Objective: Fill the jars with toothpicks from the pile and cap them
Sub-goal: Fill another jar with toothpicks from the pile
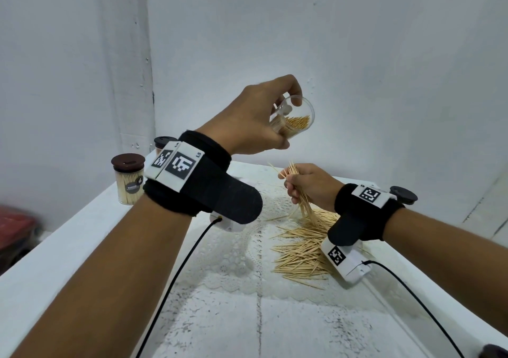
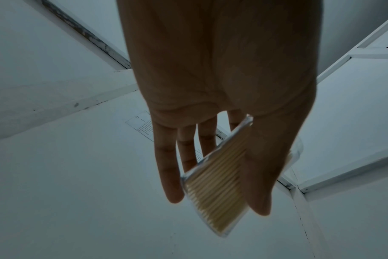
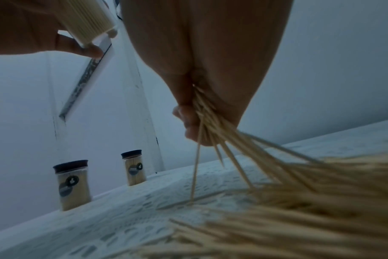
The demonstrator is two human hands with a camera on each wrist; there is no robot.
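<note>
My left hand (image 1: 264, 113) holds a clear, uncapped jar (image 1: 294, 120) high above the table, tilted with its mouth toward me and partly filled with toothpicks. From the left wrist view the jar (image 2: 215, 182) sits between thumb and fingers. Below it, my right hand (image 1: 308, 184) grips a bundle of toothpicks (image 1: 298, 190) just above the loose pile (image 1: 305, 250) on the lace mat; some ends still touch the pile. In the right wrist view the bundle (image 3: 213, 126) fans out from my fist. Two capped, filled jars (image 1: 128, 179) (image 1: 162, 144) stand at the table's far left.
A dark round cap (image 1: 404, 195) lies behind my right wrist near the table's right edge. Another dark object (image 1: 494, 351) shows at the bottom right corner. White walls close in behind and left. Cables run from both wrist cameras across the table (image 1: 82, 247).
</note>
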